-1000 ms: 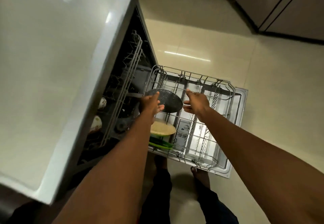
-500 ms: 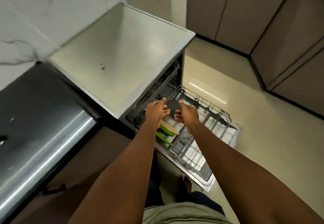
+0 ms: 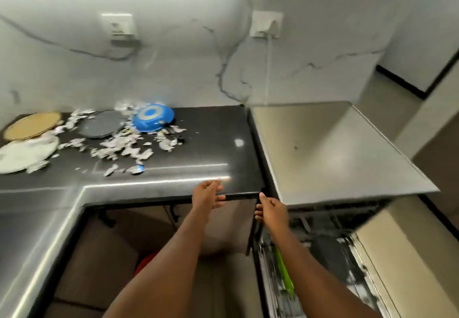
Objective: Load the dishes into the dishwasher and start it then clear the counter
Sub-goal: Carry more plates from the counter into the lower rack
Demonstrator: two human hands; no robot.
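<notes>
Both hands hang empty over the front edge of the dark surface (image 3: 211, 148); the left hand (image 3: 207, 194) has its fingers (image 3: 218, 184) loosely spread, the right hand (image 3: 272, 209) has its fingers (image 3: 258, 214) slack and lightly curled around nothing. At the far left of the surface lie a blue bowl (image 3: 152, 117) upside down, a grey plate (image 3: 101, 126), a tan plate (image 3: 32, 125) and a white plate (image 3: 24, 153), among torn paper scraps (image 3: 119, 147); the dishwasher (image 3: 335, 158) stands open at the right, with a green plate (image 3: 284, 275) and a dark plate (image 3: 327, 255) in its rack.
</notes>
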